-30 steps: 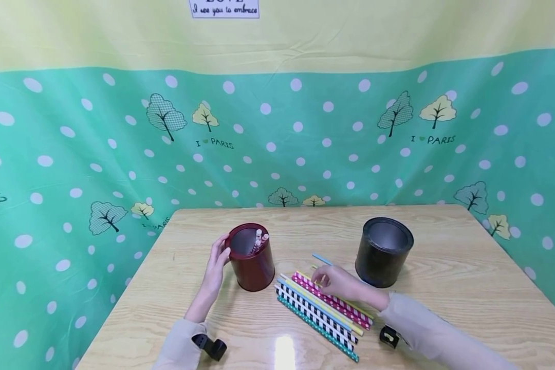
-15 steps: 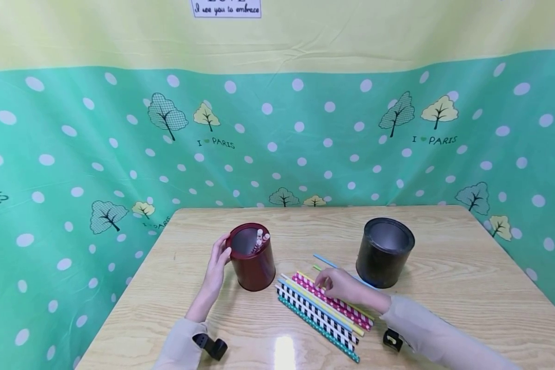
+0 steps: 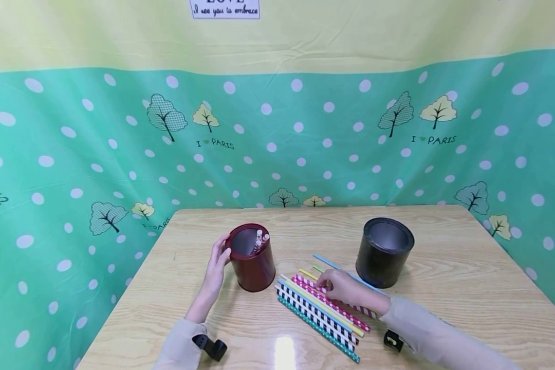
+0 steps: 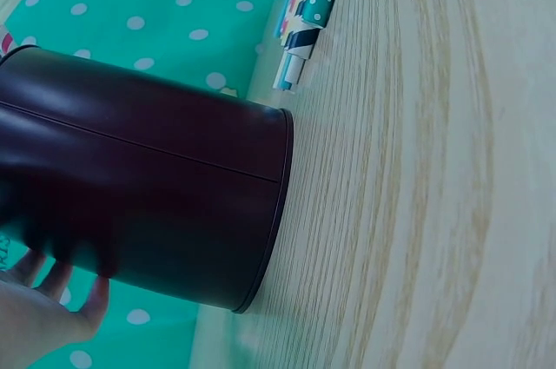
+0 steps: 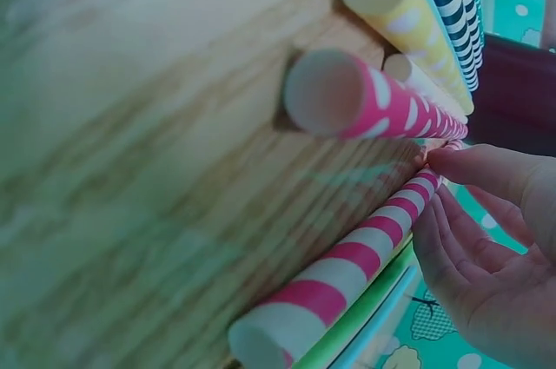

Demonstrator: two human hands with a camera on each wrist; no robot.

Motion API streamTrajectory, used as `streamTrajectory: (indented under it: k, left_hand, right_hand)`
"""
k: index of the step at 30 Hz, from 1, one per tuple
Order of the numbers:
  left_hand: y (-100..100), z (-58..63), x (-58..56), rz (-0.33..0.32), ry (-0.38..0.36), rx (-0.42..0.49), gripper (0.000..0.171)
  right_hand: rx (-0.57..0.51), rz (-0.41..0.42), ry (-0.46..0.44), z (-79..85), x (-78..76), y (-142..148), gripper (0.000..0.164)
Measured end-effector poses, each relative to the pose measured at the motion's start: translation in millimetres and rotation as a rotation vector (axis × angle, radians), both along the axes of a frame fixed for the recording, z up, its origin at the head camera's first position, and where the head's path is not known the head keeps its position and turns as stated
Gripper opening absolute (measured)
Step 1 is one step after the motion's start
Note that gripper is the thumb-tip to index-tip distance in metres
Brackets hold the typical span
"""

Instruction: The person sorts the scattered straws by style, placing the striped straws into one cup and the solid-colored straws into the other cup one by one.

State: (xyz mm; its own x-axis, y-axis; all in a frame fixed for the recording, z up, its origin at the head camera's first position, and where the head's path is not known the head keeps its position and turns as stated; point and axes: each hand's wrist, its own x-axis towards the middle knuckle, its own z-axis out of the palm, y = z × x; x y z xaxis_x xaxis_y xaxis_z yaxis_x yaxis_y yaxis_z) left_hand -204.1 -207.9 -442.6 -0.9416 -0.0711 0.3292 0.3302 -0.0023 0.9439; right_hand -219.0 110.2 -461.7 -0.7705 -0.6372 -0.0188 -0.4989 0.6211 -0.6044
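My left hand (image 3: 218, 258) holds the side of a dark red can (image 3: 255, 272) close to its rim, as its fingers on the wall in the left wrist view also show. Several red-and-white straws (image 3: 259, 237) lean inside that can. On the table, my right hand (image 3: 344, 288) pinches a pink-and-white striped straw (image 5: 356, 260) between thumb and fingers. Beside it lies a pink straw with white dots (image 5: 391, 104). Yellow, light blue, black-and-white striped and green dotted straws (image 3: 321, 330) lie in a slanting row nearer to me.
A black can (image 3: 382, 264) stands upright at the back right, beyond my right hand. A blue straw (image 3: 326, 260) and a green straw (image 3: 317, 267) lie between it and the row. Behind the wooden table (image 3: 203, 221) hangs a dotted green curtain (image 3: 300, 133).
My right hand has closed on the pink striped straw, which has shifted right, away from the dotted one. A yellow straw's end has moved right too. The left hand stays on the red can.
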Motion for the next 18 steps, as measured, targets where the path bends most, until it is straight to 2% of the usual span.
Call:
streamTrajectory:
  k: [7, 18]
  left_hand:
    - [0.5, -0.5, -0.6, 0.009, -0.002, -0.006, 0.043]
    - [2.1, 2.4, 1.4, 0.013, -0.011, -0.012, 0.041]
  right_hand:
    - [0.019, -0.005, 0.028, -0.1, -1.1, -0.5, 0.023]
    - [0.032, -0.003, 0.014, 1.7, -0.8, -3.1, 0.024]
